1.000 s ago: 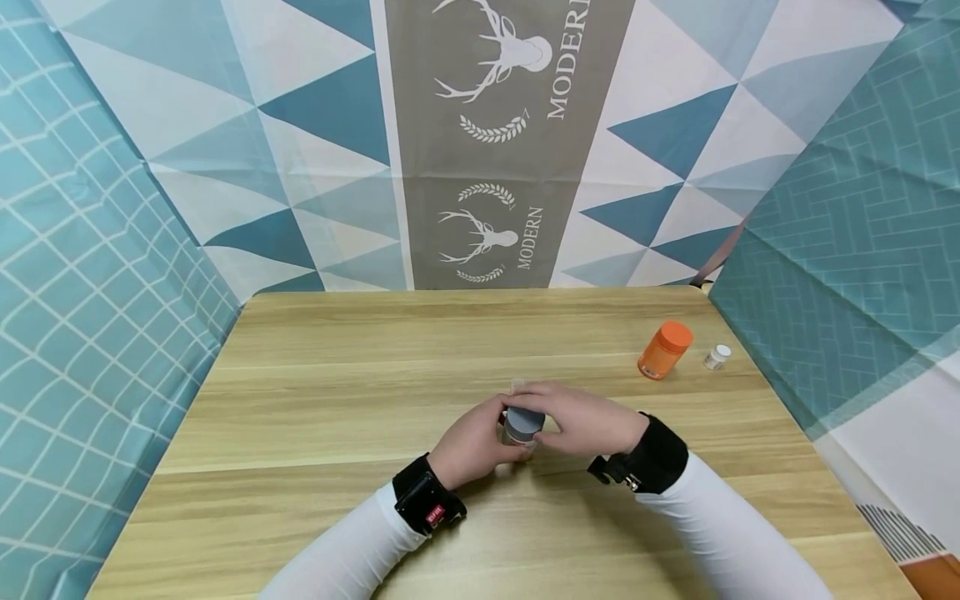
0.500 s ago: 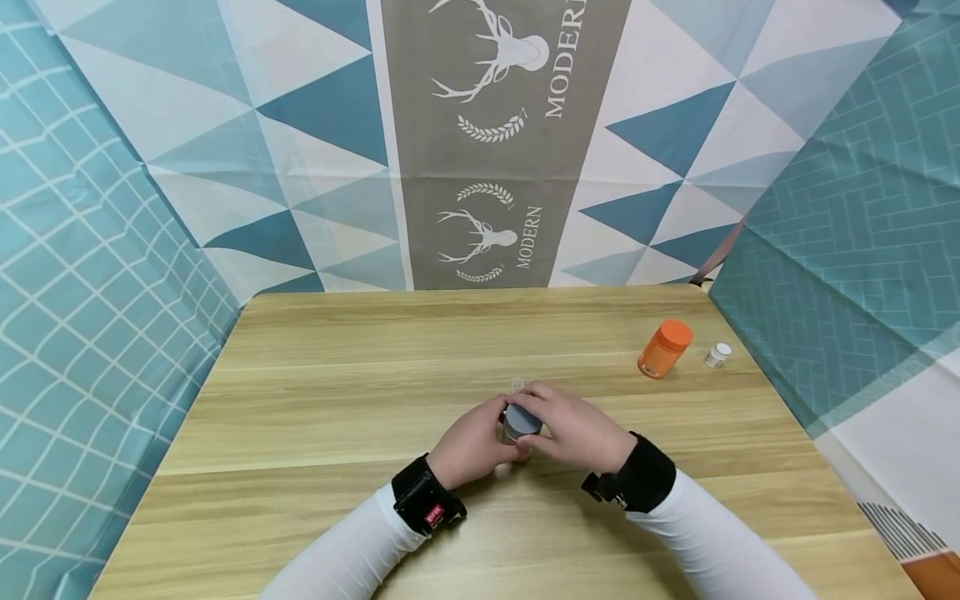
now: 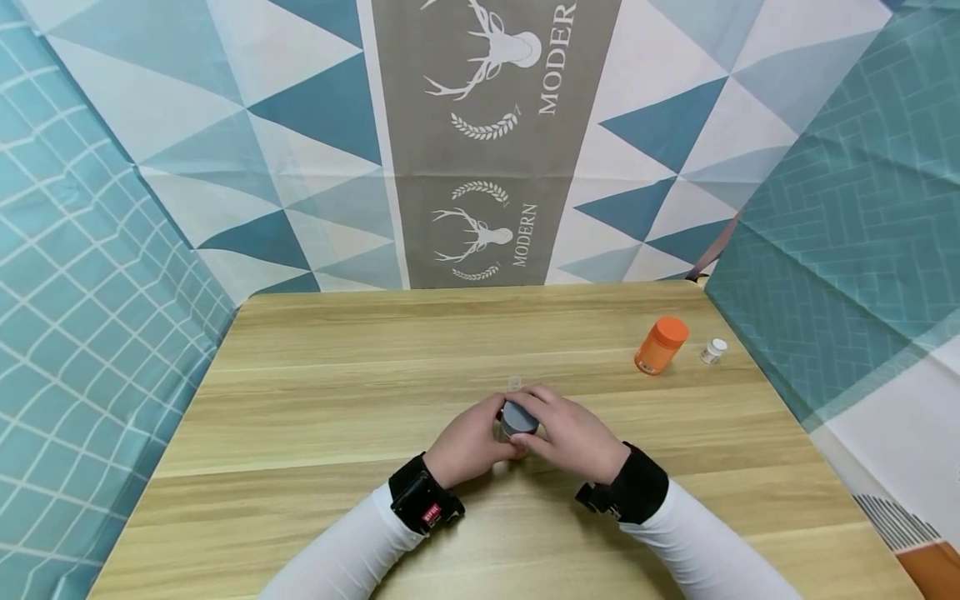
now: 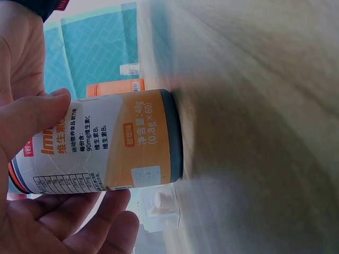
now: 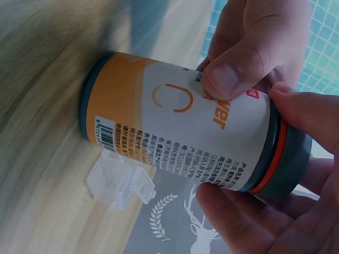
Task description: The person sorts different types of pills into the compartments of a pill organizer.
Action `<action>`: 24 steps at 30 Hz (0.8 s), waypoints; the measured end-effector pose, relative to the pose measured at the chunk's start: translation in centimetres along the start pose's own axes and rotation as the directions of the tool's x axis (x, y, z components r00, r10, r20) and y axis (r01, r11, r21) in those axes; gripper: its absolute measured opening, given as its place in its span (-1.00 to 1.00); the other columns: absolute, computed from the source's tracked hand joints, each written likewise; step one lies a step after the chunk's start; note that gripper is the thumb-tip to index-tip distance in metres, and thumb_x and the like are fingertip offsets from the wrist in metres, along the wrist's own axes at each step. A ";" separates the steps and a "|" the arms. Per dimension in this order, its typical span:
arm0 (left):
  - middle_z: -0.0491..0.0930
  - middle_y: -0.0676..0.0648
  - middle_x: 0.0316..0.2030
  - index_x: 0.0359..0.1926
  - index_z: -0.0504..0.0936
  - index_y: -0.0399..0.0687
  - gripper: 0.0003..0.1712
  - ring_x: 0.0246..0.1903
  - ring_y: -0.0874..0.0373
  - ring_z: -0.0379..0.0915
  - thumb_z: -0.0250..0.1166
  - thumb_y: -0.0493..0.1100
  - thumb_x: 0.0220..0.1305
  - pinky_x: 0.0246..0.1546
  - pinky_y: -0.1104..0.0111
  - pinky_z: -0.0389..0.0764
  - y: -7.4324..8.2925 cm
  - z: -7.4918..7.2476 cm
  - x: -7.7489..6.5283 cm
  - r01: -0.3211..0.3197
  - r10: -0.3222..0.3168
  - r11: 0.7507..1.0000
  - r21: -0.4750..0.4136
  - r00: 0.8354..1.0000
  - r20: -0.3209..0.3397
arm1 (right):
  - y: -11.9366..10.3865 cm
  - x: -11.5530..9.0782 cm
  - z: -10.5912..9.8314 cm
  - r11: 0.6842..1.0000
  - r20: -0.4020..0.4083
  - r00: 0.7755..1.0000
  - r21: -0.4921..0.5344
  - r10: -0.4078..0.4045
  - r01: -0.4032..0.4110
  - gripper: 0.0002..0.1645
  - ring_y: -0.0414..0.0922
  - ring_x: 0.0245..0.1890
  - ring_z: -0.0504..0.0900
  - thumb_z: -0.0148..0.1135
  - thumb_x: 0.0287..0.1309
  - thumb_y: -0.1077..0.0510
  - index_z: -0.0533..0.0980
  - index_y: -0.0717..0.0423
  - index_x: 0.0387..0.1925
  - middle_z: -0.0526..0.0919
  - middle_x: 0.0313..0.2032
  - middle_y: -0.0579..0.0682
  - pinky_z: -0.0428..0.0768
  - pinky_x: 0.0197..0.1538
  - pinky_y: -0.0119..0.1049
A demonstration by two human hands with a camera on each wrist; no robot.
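A vitamin C tablet bottle [image 4: 100, 143] with a white and orange label stands upright on the wooden table. My left hand [image 3: 467, 443] grips its body, thumb on one side and fingers on the other. My right hand [image 3: 576, 433] holds the dark grey lid [image 3: 520, 418] from above, fingers and thumb round its rim. An orange-red band [image 5: 269, 159] shows between lid and body in the right wrist view. Just beyond the bottle lies a small clear plastic box [image 5: 108, 177] with its flap raised. White tablets [image 4: 163, 201] show inside it in the left wrist view.
An orange bottle [image 3: 661, 346] with an orange lid stands at the table's back right. Beside it is a small white-capped bottle [image 3: 714, 351], close to the right edge. Patterned cloths [image 3: 480, 150] hang along the back and both sides of the table [image 3: 337, 358].
My right hand and wrist have swung left and inward round the lid, the thumb moving along the near rim. My left hand keeps its grip on the bottle. The head view has shifted slightly.
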State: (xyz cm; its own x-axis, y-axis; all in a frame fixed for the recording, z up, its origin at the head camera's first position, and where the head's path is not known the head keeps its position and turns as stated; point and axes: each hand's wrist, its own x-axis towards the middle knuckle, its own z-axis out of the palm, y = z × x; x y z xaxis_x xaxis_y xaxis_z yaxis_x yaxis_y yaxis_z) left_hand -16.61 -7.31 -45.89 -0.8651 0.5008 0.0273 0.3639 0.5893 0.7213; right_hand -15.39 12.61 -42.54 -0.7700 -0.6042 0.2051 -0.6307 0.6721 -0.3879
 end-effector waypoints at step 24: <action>0.38 -0.12 0.35 0.48 0.24 -0.05 0.08 0.32 -0.07 0.28 0.21 0.51 0.14 0.29 0.02 0.31 0.5 -1.5 -1.9 -0.041 0.077 0.908 0.418 0.995 -0.069 | 5.5 -5.2 -3.1 0.979 -0.150 0.969 -0.034 0.194 -0.201 -0.26 -0.10 -0.11 0.59 0.36 0.22 -0.12 0.39 0.08 0.34 0.60 0.03 0.05 0.60 -0.12 -0.11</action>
State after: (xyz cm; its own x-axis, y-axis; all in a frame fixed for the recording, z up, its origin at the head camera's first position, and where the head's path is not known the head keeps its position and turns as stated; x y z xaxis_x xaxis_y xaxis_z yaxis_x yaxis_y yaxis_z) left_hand -15.34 -8.93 -44.53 -0.8563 0.4997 0.1305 0.5101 0.7790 0.3645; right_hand -15.11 20.75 -42.96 -0.8834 -0.3908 0.2585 -0.4656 0.7943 -0.3903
